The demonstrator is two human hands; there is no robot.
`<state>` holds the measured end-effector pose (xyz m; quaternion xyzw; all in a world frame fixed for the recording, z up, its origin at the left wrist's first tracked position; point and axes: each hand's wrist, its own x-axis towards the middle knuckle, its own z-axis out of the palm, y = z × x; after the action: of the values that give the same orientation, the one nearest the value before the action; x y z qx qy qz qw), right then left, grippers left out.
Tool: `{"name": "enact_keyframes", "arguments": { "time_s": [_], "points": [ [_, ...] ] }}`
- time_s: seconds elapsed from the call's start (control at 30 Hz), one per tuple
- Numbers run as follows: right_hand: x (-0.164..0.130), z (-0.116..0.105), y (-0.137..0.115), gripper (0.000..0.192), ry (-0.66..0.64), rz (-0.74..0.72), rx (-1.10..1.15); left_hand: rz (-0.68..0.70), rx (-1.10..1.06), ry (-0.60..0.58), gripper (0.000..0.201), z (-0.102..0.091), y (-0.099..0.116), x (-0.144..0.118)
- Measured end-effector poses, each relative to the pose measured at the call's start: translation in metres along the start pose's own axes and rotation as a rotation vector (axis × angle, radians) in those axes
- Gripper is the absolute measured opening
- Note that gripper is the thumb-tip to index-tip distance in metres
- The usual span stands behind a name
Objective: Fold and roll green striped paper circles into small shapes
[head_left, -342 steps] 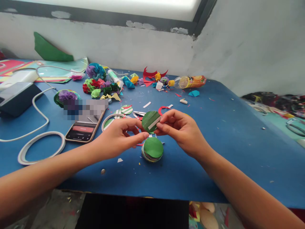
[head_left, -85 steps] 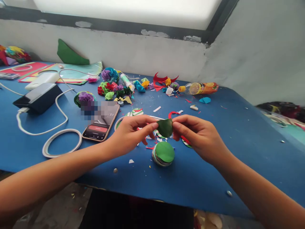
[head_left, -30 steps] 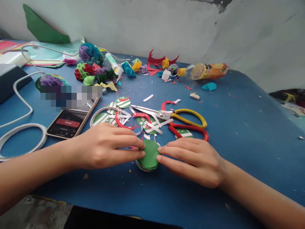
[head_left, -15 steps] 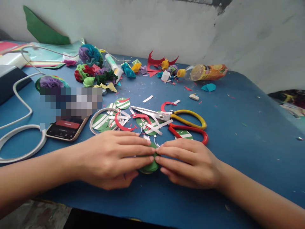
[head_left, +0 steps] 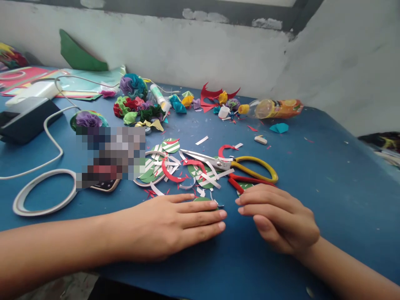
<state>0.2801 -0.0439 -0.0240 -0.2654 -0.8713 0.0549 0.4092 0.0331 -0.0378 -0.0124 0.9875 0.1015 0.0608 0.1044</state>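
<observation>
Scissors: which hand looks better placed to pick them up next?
Probably the right hand: it is beside the red handle of the scissors, and no object shows in it. The left hand lies flat over green paper, farther from that handle.

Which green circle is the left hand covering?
The lowest green circle in the picture: only its far edge peeks past the left hand. The striped circles lie farther back.

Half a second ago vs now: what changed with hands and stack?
Right hand came off the green paper stack and moved right. Left hand reached further across, its fingers now covering most of the stack. Scissors and bottle stayed put.
</observation>
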Motion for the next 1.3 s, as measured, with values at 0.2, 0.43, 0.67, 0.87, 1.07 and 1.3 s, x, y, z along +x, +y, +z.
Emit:
{"name": "enact_keyframes", "arguments": {
  "time_s": [0.2, 0.43, 0.67, 0.87, 1.07, 1.3],
  "points": [
    [-0.002, 0.008, 0.01, 0.013, 0.018, 0.182, -0.03, -0.108, -0.033, -0.021, 0.059, 0.001, -0.004, -0.001],
    [-0.005, 0.01, 0.011, 0.013, 0.014, 0.218, 0.01, -0.569, 0.141, 0.419, 0.024, -0.028, -0.033, -0.007],
    [-0.008, 0.011, 0.013, 0.013, 0.063, 0.304, 0.06, -0.92, 0.041, 0.025, 0.025, -0.068, -0.048, -0.029],
    [-0.01, 0.013, 0.015, 0.013, 0.072, 0.301, 0.1, -0.822, -0.074, -0.171, 0.043, -0.064, -0.053, -0.047],
    [-0.009, 0.014, 0.008, 0.01, 0.102, 0.249, 0.128, -0.825, -0.106, -0.066, 0.014, -0.075, -0.051, -0.037],
    [-0.004, 0.019, -0.021, 0.043, 0.171, 0.48, 0.577, -0.737, -0.837, 0.286, 0.019, -0.057, 0.003, 0.019]
  ]
}}
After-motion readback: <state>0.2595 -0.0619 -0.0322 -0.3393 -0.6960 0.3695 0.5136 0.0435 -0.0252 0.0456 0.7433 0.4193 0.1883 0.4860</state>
